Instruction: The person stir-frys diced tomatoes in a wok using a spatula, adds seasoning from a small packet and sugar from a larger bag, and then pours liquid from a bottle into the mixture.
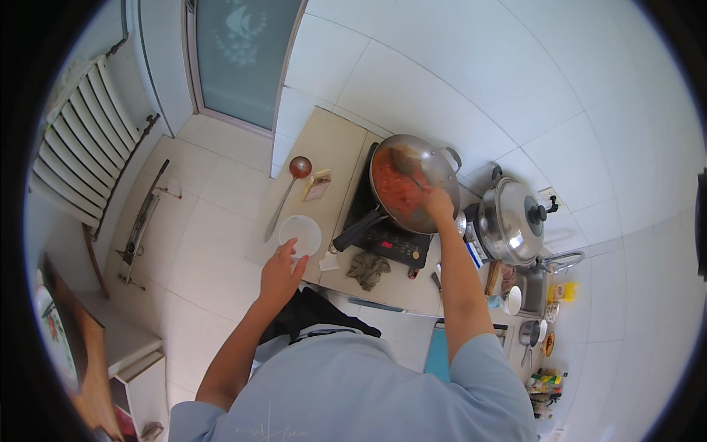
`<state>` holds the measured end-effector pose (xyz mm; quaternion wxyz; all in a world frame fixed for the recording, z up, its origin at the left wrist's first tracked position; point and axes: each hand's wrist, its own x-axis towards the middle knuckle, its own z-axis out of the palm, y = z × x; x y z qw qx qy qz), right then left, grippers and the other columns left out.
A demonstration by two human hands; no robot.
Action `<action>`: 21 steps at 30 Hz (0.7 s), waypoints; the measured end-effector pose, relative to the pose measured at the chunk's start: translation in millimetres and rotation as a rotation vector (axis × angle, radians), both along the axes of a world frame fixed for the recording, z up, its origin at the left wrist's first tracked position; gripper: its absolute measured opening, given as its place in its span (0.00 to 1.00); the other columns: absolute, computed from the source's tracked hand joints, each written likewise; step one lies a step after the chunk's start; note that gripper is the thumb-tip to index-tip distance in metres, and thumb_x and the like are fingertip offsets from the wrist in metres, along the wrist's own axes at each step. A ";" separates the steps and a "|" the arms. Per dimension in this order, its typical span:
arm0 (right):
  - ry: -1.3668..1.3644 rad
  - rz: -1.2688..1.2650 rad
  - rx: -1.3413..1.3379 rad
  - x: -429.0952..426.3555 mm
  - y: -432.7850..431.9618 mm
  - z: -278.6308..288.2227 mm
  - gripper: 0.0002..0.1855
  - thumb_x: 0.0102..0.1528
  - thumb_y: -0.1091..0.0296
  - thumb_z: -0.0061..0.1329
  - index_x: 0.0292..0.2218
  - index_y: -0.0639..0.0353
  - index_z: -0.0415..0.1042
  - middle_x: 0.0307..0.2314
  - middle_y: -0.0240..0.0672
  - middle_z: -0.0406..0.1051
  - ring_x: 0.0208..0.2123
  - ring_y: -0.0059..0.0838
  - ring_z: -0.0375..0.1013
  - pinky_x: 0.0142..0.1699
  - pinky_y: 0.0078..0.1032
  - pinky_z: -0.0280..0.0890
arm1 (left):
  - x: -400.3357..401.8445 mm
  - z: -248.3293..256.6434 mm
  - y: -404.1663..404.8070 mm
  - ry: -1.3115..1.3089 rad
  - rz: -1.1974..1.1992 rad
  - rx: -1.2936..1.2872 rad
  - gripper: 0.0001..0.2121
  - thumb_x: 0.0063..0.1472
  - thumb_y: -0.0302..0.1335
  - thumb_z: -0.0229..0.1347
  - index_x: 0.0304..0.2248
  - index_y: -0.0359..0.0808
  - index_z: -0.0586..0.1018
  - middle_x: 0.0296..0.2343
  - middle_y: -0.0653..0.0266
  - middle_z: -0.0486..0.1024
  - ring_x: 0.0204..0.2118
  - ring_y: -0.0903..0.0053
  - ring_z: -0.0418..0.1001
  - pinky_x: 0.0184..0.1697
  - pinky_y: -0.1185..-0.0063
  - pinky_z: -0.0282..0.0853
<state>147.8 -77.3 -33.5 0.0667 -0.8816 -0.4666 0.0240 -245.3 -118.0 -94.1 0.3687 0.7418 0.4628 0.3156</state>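
Observation:
My right hand (439, 203) grips the handle of a dark metal spatula (406, 161). The spatula's head rests in a steel wok (446, 188) among red, saucy food (393, 190). Under the wok is a black induction cooktop (371, 240) with a lit red display. The wok's long black handle (358, 231) points towards my left side. At the counter's left end, my left hand (284, 271) is at the near rim of a whitish translucent bowl (301, 229), thumb and fingers apart. Whether the fingertips touch the bowl is not clear.
A sauce-stained ladle (286, 199) and a small open box (317, 185) lie beyond the bowl. A crumpled cloth (368, 271) sits before the cooktop. Right of the wok stands a lidded steel pot (505, 221), then a sink (533, 293), a white bowl (512, 301), a saucepan (528, 331) and several bottles (545, 387).

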 end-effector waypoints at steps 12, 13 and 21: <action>-0.345 0.009 -0.096 -39.3 -93.9 51.9 0.12 0.48 0.63 0.42 0.35 0.49 0.72 0.25 0.38 0.71 0.28 0.39 0.71 0.31 0.33 0.65 | -109.1 -64.6 -16.4 0.218 0.151 -0.159 0.19 0.55 0.31 0.48 0.45 0.32 0.63 0.30 0.58 0.69 0.25 0.71 0.71 0.29 0.75 0.65; -0.423 -0.029 -0.045 -40.3 -98.6 49.5 0.12 0.47 0.66 0.43 0.36 0.51 0.71 0.25 0.38 0.70 0.27 0.39 0.71 0.31 0.32 0.65 | -114.3 -68.5 -17.3 0.263 0.145 -0.171 0.19 0.55 0.31 0.48 0.45 0.32 0.63 0.30 0.58 0.69 0.25 0.71 0.71 0.29 0.74 0.65; -0.349 0.070 -0.057 -42.9 -121.3 -8.4 0.18 0.47 0.70 0.43 0.43 0.51 0.63 0.34 0.40 0.61 0.31 0.41 0.68 0.34 0.32 0.64 | -134.5 -121.3 -47.5 0.445 0.109 -0.142 0.20 0.52 0.31 0.51 0.44 0.33 0.63 0.29 0.56 0.70 0.29 0.65 0.70 0.33 0.71 0.66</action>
